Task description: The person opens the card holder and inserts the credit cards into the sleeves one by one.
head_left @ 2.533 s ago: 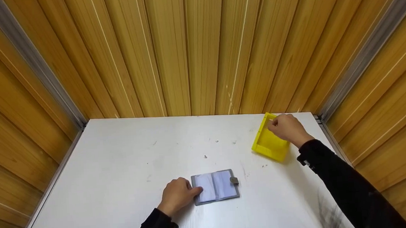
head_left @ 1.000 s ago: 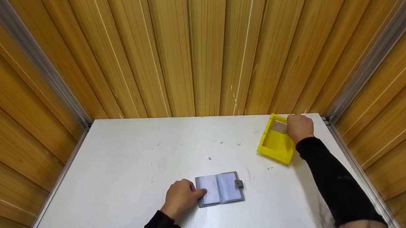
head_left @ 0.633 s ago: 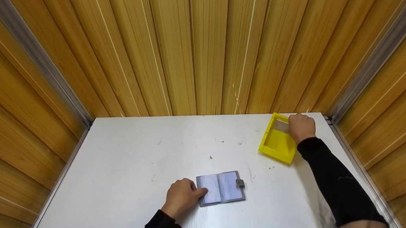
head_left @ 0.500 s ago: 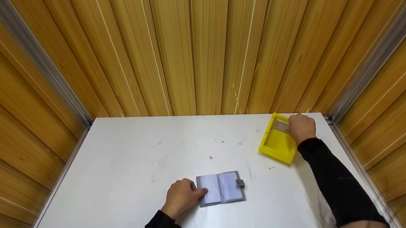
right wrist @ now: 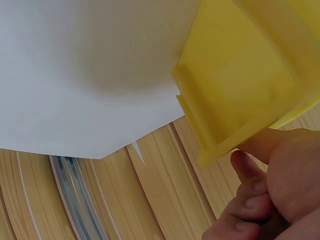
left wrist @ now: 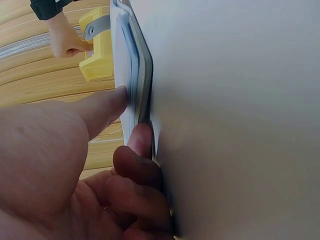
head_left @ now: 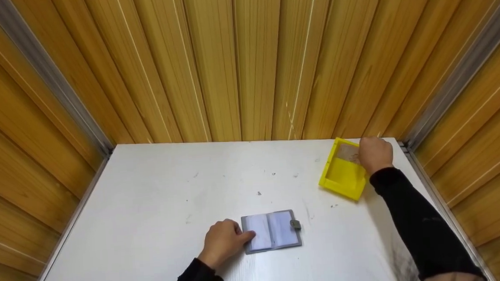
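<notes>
Near the table's front, a grey card holder (head_left: 271,231) lies spread with pale sleeves showing and a snap tab on its right. My left hand (head_left: 225,242) pinches its left edge, thumb (left wrist: 107,102) on the page and a fingertip at the cover's underside. Toward the back right stands a yellow tray (head_left: 343,176) with a greyish card (head_left: 347,153) at its far end. My right hand (head_left: 376,153) is curled at the tray's right wall, beside the card. In the right wrist view, its thumb (right wrist: 270,142) reaches behind the tray's rim, so the grip is hidden.
Both things rest on a white table (head_left: 170,193) with small dark marks. Wood-patterned walls (head_left: 215,64) rise at the back and sides, with grey metal posts (head_left: 69,99) in the corners. The tray is close to the back edge.
My right hand has shifted from above the tray to its right wall, uncovering the card; over the last half second it edged slightly right. My left hand keeps its hold on the card holder.
</notes>
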Tool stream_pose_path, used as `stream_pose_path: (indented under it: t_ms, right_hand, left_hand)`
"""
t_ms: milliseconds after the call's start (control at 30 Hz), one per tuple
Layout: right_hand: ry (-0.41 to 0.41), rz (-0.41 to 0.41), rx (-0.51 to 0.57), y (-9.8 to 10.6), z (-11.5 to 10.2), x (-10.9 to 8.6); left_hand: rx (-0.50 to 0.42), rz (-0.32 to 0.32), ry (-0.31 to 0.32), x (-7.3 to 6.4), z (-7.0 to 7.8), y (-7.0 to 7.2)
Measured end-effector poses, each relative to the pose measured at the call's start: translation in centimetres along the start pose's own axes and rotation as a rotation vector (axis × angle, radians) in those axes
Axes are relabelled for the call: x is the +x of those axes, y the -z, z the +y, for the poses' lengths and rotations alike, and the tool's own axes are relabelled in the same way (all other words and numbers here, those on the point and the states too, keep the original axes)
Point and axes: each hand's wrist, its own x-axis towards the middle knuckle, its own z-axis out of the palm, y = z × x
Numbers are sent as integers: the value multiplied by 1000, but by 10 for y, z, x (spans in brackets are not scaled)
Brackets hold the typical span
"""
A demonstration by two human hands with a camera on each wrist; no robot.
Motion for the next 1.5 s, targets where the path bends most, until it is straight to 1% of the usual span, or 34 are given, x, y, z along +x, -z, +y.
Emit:
stream_pose_path:
  t_ms: [100, 200, 333, 633, 800, 867, 1000, 1100, 1233, 1333, 1500]
  right_hand:
    - [-13, 34, 5, 1, 1, 0]
    - [-18, 51, 10, 0, 4, -1]
    - [-9, 43, 7, -2, 6, -1]
    - [7, 43, 0, 2, 8, -2]
    - [8, 0, 40, 11, 8, -4]
    - [17, -23, 53, 17, 9, -5]
    - [41, -76, 95, 33, 11, -9]
    - [24, -129, 162, 44, 11, -14]
    - [-22, -155, 253, 56, 7, -20]
    - [-40, -163, 281, 64, 1, -23]
    - [-44, -210, 303, 73, -13, -28]
  left_hand:
    - [-6, 4, -6, -1, 0, 0]
    - [-9, 18, -22, -2, -1, -1]
    - [-4, 25, -33, -2, -1, -2]
    - [21, 14, -27, 1, -1, -3]
    - [28, 5, -27, 1, 0, -2]
    - [28, 6, -36, 1, 1, -1]
    - [22, -1, -35, 0, 2, -2]
    - [21, -3, -32, 0, 2, -2]
    - [16, 5, -37, 0, 2, -1]
    - [9, 9, -33, 0, 1, 0]
    - [17, 18, -19, 0, 0, 2]
